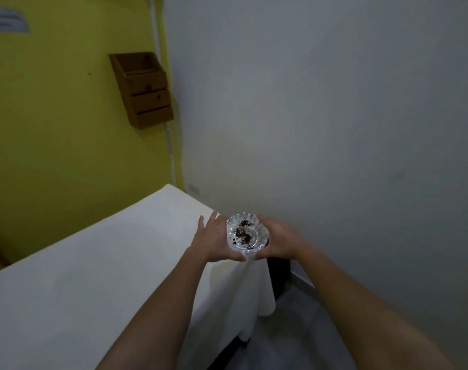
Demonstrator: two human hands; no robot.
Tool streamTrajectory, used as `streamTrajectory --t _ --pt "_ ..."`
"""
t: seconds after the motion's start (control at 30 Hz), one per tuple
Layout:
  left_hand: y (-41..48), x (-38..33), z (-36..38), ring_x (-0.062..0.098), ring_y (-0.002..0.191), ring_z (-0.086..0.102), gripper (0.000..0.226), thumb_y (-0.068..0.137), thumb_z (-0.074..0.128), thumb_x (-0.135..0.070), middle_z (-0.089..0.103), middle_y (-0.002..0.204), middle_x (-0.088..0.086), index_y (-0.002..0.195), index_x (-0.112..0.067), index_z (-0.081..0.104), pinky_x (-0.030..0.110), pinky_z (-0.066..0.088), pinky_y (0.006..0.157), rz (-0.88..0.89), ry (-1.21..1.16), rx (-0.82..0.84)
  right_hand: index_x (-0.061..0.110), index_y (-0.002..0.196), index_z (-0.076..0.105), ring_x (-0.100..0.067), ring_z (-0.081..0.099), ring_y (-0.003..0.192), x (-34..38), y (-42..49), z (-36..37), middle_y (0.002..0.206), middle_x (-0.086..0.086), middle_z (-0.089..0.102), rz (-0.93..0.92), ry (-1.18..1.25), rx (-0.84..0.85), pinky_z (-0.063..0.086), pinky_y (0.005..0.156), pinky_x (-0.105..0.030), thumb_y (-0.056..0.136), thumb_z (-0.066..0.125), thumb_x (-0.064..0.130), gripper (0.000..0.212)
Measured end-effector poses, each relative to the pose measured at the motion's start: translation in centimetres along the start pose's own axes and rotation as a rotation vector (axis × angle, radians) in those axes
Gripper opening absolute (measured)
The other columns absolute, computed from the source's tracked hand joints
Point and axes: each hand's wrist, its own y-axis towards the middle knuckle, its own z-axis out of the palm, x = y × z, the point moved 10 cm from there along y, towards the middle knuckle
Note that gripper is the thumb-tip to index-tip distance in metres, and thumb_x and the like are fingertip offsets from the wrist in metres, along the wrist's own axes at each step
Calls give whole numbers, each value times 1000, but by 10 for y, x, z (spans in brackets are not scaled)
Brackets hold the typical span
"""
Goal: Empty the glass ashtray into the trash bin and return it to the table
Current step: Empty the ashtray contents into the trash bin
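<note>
Both hands, left hand (213, 243) and right hand (277, 243), are grasping the ashtray (246, 237) at the desk (94, 263) corner, white cloth hanging. Ash lying inside. Yellow wall (54, 142) carrying wooden box (143, 89); dark object (279, 273) below, possibly a bin.

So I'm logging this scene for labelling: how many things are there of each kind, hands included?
Hands: 2, left and right, both holding the ashtray
Ashtray: 1, with dark debris in it
Table: 1, white-clothed
Wall box: 1, wooden
Total: 5
</note>
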Motion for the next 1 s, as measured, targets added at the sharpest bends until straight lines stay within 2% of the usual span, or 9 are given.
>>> streamTrajectory --t 0.23,0.4,0.53,0.8,1.0 --pt "72 -85 34 26 144 26 116 54 71 -76 45 144 6 144 -12 35 53 11 120 124 -11 18 23 147 33 -25 53 126 -101 -8 -31 144 -4 51 72 -7 -26 45 103 -34 54 87 52 111" --pt "123 -123 49 27 150 15 120 58 74 -70 33 154 10 148 -7 27 52 8 122 124 -44 73 17 149 29 -24 48 131 -160 4 -46 149 -5 45 127 -36 -30 40 106 -33 61 86 48 110" --pt "163 -136 73 27 152 8 125 58 74 -71 26 159 12 150 -5 20 51 5 123 156 -11 154 16 153 18 -25 40 137 -202 21 -32 155 -5 36 207 -21 24 35 109 -35 62 84 55 119" --pt "240 -150 94 33 151 12 127 58 75 -70 28 158 12 151 -5 19 51 5 121 182 -20 190 16 154 15 -25 35 141 -260 67 -35 157 -6 31 274 40 30 33 112 -35 63 84 52 120" --pt "278 -162 113 29 152 9 127 61 72 -71 23 160 11 152 -5 14 51 3 122 152 -12 231 16 154 16 -24 38 139 -300 94 -33 156 -5 33 263 68 57 34 110 -33 63 85 49 119"
